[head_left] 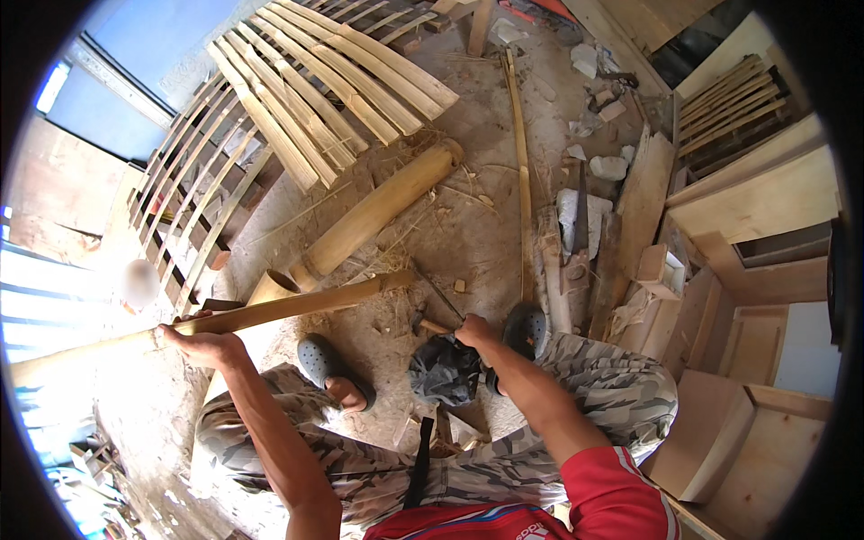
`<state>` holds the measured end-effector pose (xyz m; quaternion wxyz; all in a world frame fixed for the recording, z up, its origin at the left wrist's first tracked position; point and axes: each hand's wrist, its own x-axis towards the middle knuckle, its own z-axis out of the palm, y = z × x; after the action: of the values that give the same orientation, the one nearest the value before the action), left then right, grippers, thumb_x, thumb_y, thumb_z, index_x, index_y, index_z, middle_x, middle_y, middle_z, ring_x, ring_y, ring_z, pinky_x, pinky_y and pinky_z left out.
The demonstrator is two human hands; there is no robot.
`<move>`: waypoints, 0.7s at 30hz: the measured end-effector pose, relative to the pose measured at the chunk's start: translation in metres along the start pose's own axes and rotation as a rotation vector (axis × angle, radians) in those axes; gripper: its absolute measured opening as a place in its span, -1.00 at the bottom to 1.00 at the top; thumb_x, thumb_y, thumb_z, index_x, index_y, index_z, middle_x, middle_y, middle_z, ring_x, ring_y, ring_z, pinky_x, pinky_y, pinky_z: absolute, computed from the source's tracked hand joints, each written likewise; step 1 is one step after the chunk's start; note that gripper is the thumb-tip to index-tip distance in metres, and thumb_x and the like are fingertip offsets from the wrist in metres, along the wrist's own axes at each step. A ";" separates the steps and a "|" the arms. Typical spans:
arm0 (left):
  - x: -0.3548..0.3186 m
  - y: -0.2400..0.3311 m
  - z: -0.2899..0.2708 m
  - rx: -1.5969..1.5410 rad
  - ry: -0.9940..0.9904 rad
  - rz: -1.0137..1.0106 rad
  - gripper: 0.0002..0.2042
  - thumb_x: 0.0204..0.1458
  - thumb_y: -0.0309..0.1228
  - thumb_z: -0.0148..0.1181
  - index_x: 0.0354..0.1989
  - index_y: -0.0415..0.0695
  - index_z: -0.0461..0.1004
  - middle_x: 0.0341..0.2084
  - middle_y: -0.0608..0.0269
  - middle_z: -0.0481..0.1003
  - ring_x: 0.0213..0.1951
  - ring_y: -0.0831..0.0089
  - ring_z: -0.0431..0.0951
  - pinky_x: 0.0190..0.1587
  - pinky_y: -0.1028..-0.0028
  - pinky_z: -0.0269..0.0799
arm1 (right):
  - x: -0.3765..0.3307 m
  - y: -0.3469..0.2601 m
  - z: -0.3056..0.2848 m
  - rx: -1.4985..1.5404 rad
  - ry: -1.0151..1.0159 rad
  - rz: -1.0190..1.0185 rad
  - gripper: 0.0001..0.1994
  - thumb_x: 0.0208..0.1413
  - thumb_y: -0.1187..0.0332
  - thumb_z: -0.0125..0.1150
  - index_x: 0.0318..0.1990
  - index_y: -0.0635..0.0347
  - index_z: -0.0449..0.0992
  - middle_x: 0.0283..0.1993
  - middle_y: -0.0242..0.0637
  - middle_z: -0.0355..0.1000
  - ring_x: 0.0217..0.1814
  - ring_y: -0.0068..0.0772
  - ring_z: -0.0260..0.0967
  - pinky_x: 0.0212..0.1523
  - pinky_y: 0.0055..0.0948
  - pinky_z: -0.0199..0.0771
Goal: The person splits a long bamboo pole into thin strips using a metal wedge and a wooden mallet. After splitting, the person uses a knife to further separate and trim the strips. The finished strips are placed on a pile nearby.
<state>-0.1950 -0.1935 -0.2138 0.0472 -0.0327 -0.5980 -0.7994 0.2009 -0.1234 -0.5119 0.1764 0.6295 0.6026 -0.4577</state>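
Note:
A long split bamboo strip slants across the left side and centre of the head view. My left hand is closed around it from below, near the left. My right hand grips a thin dark-bladed knife; its handle is hidden in my fist. The blade points up and left, with its tip close to the strip's right end; whether they touch I cannot tell. Just left of my right hand lies a hammer-like tool with a wooden handle. Below sits a black plastic bag.
A thick bamboo pole lies ahead, beside another bamboo piece. Beyond, split bamboo slats rest on a slatted frame. A long strip, boards and rubble lie right. My grey clogs flank the bag.

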 end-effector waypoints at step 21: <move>0.006 0.031 -0.005 -0.053 0.154 0.169 -0.49 0.15 0.11 0.03 -0.34 -0.21 0.36 -0.55 0.18 0.36 -0.49 0.36 0.41 -0.38 0.37 0.37 | -0.030 0.034 0.053 -0.200 -0.124 -0.189 -0.37 -0.05 0.07 0.36 0.02 0.46 0.40 0.02 0.17 0.42 0.11 0.09 0.39 0.08 -0.14 0.42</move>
<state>-0.1978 -0.2072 -0.1853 0.1593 -0.0228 -0.5663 -0.8083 0.2173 -0.1890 -0.5271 0.2311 0.5197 0.6896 -0.4482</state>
